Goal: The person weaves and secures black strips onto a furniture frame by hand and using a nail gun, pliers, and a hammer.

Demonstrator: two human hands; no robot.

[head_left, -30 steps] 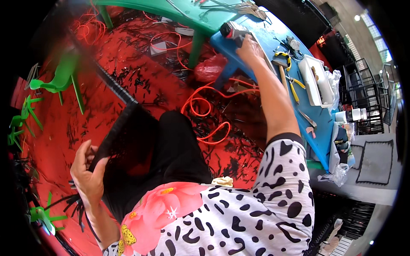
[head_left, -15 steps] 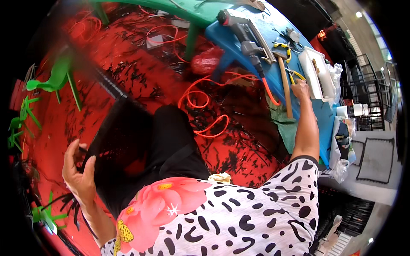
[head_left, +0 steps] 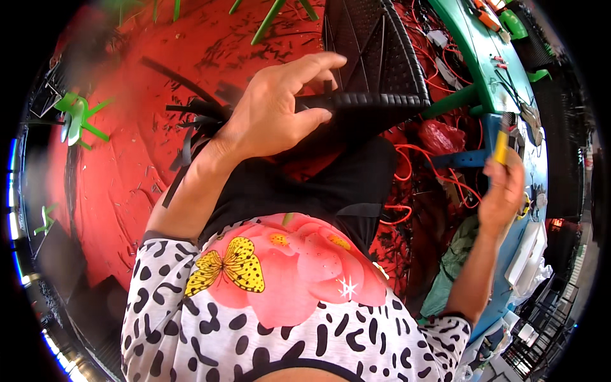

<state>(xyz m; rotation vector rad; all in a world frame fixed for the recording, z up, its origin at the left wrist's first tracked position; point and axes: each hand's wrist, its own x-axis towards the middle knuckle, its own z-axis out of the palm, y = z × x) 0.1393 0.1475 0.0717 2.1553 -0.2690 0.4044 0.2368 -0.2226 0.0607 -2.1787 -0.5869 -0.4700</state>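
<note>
A black woven piece (head_left: 382, 102), like plastic wicker with a braided edge, stands tilted over my lap. At its left end is my left hand (head_left: 270, 105), thumb and fingers apart. A short dark strip end shows in the gap between them, and I see no firm grip. Loose black strips (head_left: 197, 114) fan out beside that wrist. Off to the right, my right hand (head_left: 503, 191) is closed around a yellow-handled tool (head_left: 501, 146) pointing up. The tool's tip is blurred, so its exact kind is unclear.
Red flooring (head_left: 114, 210) is littered with black scraps. Along the right run a green table (head_left: 474, 48) and a blue table (head_left: 538, 162) with a white tray (head_left: 527, 254). An orange hose (head_left: 407, 153) coils below, near a red plastic bag (head_left: 441, 137). Green cloth (head_left: 455, 267) hangs nearby.
My right hand has left the blue table with the yellow-handled tool. My view has turned, so the woven piece and my left hand now appear nearer the middle.
</note>
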